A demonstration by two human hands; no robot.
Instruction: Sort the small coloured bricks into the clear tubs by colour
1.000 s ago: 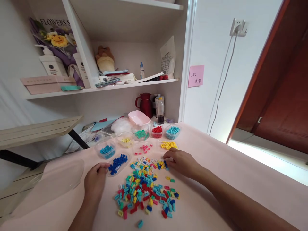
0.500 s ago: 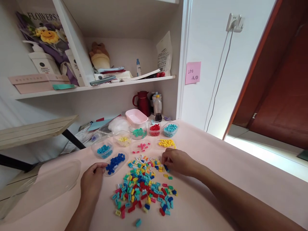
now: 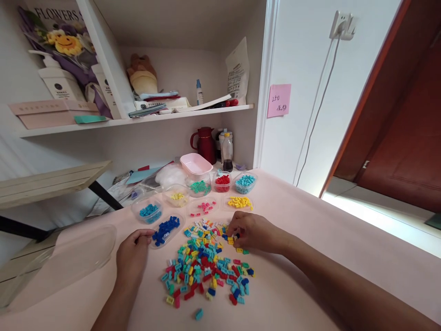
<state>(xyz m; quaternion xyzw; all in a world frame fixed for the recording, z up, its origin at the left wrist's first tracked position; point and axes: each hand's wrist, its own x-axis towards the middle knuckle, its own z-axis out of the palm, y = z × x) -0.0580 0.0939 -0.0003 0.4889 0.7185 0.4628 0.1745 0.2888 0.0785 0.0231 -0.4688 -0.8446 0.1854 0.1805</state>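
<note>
A loose pile of small coloured toy bricks (image 3: 203,264) spreads over the pink tabletop. At its upper right edge, my right hand (image 3: 253,232) reaches down with curled fingers among yellow and dark blue bricks; what sits between the fingertips is hidden. My left hand (image 3: 133,253) is closed at the left end of a clear plastic tray (image 3: 182,233), thumb and forefinger at its rim. Dark blue bricks (image 3: 166,230) lie in that tray. Behind the pile, yellow bricks (image 3: 240,202) and pink bricks (image 3: 204,208) rest in shallow clear trays.
Farther back stand clear tubs of red bricks (image 3: 222,183), light blue bricks (image 3: 245,181), green bricks (image 3: 200,187), pale yellow bricks (image 3: 177,196) and blue bricks (image 3: 149,211). A pink bowl (image 3: 196,164), a red jug (image 3: 206,146) and a bottle (image 3: 227,154) are behind. At left lies a clear lid (image 3: 82,257).
My right hand has shifted slightly left and its fingers now sit lower among the bricks at the pile's edge. My left hand stays at the dark blue bricks' tray. The view has tilted slightly.
</note>
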